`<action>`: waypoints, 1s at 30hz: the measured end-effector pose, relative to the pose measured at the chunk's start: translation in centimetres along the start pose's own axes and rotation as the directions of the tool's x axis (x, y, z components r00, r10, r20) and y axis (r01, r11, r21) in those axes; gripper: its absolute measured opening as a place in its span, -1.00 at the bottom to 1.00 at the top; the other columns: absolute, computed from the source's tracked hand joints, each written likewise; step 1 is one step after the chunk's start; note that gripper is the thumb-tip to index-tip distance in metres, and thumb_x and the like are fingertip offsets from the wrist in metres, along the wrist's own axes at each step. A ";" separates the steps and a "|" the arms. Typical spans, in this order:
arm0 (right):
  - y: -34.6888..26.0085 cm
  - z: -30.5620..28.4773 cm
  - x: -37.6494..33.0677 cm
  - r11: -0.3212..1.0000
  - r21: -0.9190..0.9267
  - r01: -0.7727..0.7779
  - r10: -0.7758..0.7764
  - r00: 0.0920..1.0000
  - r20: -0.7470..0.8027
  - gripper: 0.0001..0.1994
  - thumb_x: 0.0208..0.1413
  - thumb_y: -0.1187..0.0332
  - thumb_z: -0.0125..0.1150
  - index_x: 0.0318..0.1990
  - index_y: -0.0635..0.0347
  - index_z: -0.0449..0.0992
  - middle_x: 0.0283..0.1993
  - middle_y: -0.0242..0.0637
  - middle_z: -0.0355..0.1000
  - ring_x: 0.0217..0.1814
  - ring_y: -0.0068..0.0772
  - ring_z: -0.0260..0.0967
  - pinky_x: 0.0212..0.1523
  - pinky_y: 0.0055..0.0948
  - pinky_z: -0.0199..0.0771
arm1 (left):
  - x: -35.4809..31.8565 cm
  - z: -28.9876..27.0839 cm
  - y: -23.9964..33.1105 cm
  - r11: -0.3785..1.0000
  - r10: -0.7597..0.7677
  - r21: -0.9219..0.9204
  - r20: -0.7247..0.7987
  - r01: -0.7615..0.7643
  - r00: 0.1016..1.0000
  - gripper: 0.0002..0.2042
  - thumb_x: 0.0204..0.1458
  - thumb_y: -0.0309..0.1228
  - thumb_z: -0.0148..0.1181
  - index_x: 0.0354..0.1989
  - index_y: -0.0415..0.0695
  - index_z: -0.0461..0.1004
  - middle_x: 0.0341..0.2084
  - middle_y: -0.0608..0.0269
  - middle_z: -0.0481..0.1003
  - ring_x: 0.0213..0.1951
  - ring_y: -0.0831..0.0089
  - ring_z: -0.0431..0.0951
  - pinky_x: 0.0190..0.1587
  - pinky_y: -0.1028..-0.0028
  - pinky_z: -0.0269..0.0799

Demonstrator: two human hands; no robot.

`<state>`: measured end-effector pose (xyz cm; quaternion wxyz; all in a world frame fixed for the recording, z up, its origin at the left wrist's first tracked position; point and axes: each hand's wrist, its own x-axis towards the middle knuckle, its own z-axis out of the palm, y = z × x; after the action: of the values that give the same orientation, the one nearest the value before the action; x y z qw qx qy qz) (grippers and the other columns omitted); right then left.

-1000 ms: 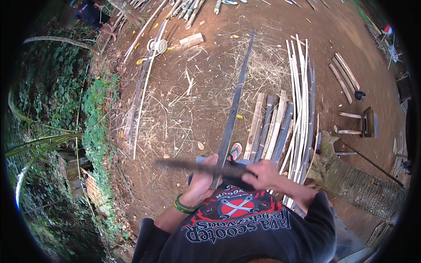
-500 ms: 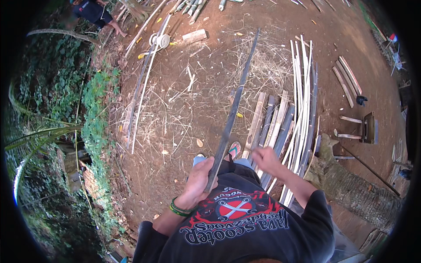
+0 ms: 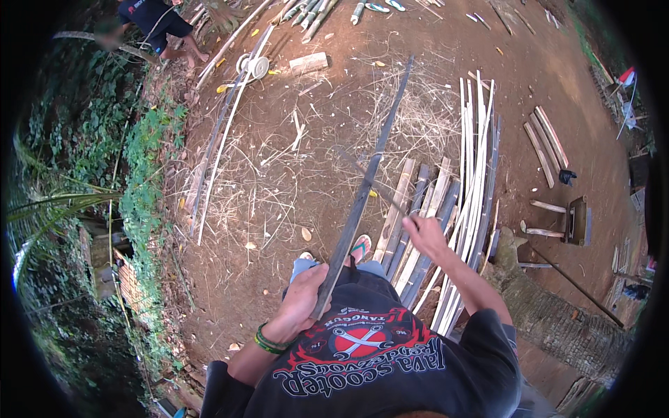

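Note:
A long dark bamboo strip (image 3: 355,209) slants from my body up and away over the ground. Its near end lies in my left hand (image 3: 304,296), whose fingers are closed around it. My right hand (image 3: 426,238) is closed on the handle of a long-bladed knife (image 3: 394,203). The thin, motion-blurred blade points forward and left, and its tip end reaches the strip near the strip's middle. Whether the edge touches or only crosses in front of the strip, I cannot tell.
Split bamboo pieces (image 3: 408,216) and a bundle of pale thin strips (image 3: 475,167) lie right of my feet. A log (image 3: 557,313) and a small wooden stool (image 3: 577,221) stand farther right. Shavings (image 3: 418,118) litter the soil. Another person (image 3: 157,24) is at the far left.
My right hand has moved slightly forward, and the knife blade now shows clearly across the strip. My left hand keeps its hold. The other person has shifted, and my view has tilted a little.

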<state>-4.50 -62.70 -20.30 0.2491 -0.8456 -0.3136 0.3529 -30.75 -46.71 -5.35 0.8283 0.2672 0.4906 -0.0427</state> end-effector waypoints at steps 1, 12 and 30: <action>-1.0 0.1 -0.8 0.972 -0.014 0.235 -0.236 0.972 -0.005 -0.57 0.23 0.04 0.05 -0.48 0.24 0.51 -0.71 -0.17 0.35 -0.66 -0.15 0.36 -0.50 -0.11 0.44 | 0.1 -0.3 0.1 1.000 0.008 0.002 -0.019 -0.008 1.000 -0.74 0.37 -0.18 -0.11 -0.23 -0.07 0.40 -0.71 0.48 0.24 -0.76 0.68 0.17 -0.73 0.60 0.05; 3.2 -0.6 7.2 0.986 -0.061 0.153 -0.156 0.986 -0.054 -0.47 0.30 0.00 0.00 -0.56 0.26 0.52 -0.70 -0.15 0.39 -0.65 -0.20 0.42 -0.42 -0.13 0.49 | 0.0 -0.6 0.4 0.998 0.006 0.067 -0.150 0.005 0.989 -0.76 0.37 -0.22 -0.09 -0.22 -0.11 0.40 -0.74 0.47 0.24 -0.80 0.66 0.18 -0.77 0.60 0.06; -7.9 2.5 -2.0 0.835 0.159 0.526 -0.541 0.838 0.070 -0.60 0.14 0.02 0.19 -0.45 0.22 0.57 -0.64 -0.08 0.42 -0.57 -0.04 0.45 -0.51 -0.16 0.43 | -0.2 -3.4 0.7 0.915 0.011 -0.398 0.177 0.062 0.984 -0.73 0.38 -0.19 -0.14 -0.22 -0.12 0.34 -0.81 0.52 0.13 -0.85 0.68 0.08 -0.80 0.60 -0.06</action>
<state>-10.31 -58.22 -15.88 0.3756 -0.6846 -0.5262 0.3366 -33.35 -44.54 -6.18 0.9048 0.0799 0.4175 0.0249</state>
